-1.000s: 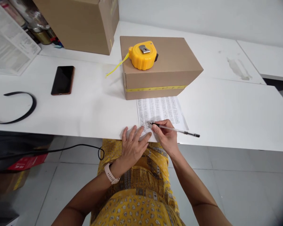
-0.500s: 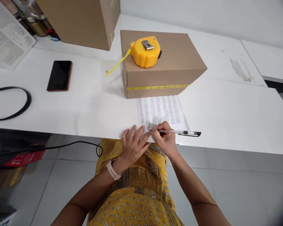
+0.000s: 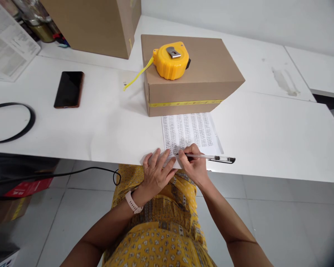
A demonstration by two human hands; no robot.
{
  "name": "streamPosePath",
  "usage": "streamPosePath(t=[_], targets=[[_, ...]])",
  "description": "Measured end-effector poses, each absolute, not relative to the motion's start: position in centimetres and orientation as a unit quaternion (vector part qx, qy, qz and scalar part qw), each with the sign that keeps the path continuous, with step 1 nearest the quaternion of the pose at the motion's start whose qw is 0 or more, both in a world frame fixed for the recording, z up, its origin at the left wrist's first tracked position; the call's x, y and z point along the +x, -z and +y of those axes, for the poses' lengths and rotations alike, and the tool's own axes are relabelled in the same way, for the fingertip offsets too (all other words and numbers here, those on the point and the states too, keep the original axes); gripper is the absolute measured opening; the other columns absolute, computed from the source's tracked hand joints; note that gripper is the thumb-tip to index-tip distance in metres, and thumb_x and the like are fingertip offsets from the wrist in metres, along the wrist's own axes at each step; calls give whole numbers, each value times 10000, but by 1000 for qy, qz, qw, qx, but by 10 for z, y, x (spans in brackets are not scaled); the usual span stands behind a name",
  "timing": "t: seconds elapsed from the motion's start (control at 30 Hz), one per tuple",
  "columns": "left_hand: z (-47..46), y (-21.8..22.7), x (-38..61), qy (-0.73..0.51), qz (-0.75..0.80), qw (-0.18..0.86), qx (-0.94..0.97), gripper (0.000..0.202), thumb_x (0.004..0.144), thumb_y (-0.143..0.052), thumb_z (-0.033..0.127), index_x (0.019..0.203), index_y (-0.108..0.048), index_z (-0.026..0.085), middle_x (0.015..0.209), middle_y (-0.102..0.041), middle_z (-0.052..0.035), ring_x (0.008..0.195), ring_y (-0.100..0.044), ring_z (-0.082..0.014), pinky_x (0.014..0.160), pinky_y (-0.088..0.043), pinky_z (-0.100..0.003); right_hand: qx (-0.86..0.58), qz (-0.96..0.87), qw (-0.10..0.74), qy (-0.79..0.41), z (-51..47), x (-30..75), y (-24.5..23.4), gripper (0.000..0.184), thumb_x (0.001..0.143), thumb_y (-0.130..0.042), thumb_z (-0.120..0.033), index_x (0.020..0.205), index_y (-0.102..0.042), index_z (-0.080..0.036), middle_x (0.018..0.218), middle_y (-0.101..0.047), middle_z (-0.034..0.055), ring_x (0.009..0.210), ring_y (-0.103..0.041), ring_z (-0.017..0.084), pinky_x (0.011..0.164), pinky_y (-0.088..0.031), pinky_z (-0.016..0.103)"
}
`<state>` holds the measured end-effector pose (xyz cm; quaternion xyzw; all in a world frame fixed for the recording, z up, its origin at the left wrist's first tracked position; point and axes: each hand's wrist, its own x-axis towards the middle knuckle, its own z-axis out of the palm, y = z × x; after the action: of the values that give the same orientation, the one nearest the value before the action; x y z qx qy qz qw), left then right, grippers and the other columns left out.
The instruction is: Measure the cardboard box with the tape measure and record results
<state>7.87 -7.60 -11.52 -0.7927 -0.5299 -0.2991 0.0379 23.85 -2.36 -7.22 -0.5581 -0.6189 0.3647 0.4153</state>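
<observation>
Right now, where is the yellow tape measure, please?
In the head view, the yellow tape measure sits at upper middle, atop the left part of the cardboard box behind the printed sheet.

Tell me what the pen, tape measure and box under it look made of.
Pen: probably clear plastic, partly see-through. Tape measure: likely glossy plastic, with bright highlights; its clip gleams like metal. Box: apparently matte cardboard, brown with folded edges.

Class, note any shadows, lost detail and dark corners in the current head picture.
Head view: soft shadow on the table, left of the cardboard box; head view: columns on the paper too fine to read; head view: right-hand corners darkened.
</observation>
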Motion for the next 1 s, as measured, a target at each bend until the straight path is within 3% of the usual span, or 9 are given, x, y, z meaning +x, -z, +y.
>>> streamPosePath(t=[0.3,1.0], targets=[[-71,114,82,335,-519,87,-781,307,923,-695,376,1185,-685,216,1274,-722,-106,1286,-554,-334,1089,-331,-502,-560,-597,431,-380,-24,238,72,284,902,-612,-332,701,-435,-238,564,-422,-68,492,-393,91,475,-320,236],[-72,112,81,324,-519,83,-787,318,931,-684,382,1207,-686,224,1291,-712,-107,1303,-534,-335,1089,-319,-500,-567,-596,433,-368,-21,237,70,271,891,-609,-321,695,-442,-236,561,-429,-63,510,-410,98,489,-338,238]])
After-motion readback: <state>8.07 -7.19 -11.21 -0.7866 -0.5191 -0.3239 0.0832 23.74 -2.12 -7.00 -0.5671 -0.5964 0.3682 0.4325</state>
